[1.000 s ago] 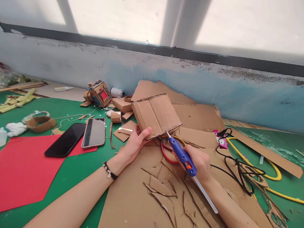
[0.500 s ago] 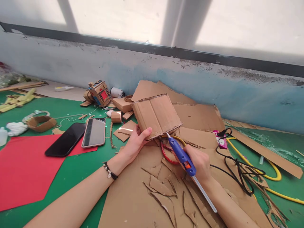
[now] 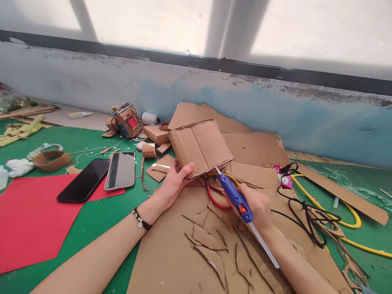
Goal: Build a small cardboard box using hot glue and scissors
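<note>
text: none legible | brands: none legible | numbers: none legible

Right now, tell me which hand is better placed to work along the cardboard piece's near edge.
The right hand, I'd judge: it holds the blue glue gun, nozzle at that edge. The left hand is occupied holding the cardboard piece at its near left corner.

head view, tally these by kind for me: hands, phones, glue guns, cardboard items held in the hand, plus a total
Hands: 2 (left hand, right hand)
Phones: 2 (black phone, grey-screened phone)
Glue guns: 1 (blue glue gun)
Held cardboard items: 1 (cardboard item in the left hand)
Total: 6
</note>
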Motion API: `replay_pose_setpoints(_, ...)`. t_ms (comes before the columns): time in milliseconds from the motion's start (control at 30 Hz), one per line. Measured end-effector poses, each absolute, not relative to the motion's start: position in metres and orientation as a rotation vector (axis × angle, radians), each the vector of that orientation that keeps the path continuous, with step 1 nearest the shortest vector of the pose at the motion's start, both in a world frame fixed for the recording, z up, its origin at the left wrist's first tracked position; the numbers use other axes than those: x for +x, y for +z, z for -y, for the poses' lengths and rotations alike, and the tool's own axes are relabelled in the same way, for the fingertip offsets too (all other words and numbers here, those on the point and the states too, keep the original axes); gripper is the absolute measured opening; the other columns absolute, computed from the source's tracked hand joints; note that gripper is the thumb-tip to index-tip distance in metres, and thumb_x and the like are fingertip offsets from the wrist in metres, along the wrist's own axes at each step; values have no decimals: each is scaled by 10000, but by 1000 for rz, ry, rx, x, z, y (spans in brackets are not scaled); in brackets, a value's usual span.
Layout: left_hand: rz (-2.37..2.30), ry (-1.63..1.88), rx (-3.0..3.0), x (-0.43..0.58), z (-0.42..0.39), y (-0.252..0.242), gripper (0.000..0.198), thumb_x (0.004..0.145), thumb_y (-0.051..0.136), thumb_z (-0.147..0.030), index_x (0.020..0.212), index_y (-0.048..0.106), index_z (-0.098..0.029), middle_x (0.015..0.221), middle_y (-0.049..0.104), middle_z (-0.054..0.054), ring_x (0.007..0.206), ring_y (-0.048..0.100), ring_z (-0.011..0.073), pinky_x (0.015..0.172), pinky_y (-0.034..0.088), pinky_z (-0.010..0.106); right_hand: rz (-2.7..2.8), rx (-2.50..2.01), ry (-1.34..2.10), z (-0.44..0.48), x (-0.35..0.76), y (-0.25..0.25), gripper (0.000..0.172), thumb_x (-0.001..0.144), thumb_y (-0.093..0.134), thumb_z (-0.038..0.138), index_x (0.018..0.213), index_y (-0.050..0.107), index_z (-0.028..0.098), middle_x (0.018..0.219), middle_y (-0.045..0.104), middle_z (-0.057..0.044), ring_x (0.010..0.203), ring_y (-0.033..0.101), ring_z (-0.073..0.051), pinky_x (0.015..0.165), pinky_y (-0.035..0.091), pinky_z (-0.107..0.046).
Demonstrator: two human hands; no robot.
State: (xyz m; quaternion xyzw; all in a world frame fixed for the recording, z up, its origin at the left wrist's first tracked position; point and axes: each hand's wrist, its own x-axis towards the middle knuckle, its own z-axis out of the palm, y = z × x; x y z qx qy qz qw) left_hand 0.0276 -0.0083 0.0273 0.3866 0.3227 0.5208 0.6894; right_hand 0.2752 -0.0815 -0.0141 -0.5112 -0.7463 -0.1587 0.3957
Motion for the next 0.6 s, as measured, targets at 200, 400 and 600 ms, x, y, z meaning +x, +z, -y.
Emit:
replay_pose_setpoints(200,-708,1169,855,27,8,28,545,875,881,-417,1326,618,-261,1527,660,107,1475,563,371,1199,520,613,1825,-1345,-416,81,275,-14,370,1055,646,432,774,503,237,582,510,67,479,449,-93,536,340,-234)
replay_pose_setpoints(400,-701,1173,857,26,6,28,548,877,875,-434,1333,632,-250,1545,645,112,1442,591,354,1177,542,591,1781,-1405,-379,79,276,-15,408,1038,682,481,766,495,241,556,483,79,458,436,-93,520,336,-234)
replay_pose_setpoints(600,-702,1170,854,26,7,30,550,872,878,-444,1318,632,-236,1564,625,119,1454,576,350,1191,529,595,1853,-1295,-312,81,275,-15,156,1024,645,272,884,596,222,675,583,53,551,527,-105,585,376,-233)
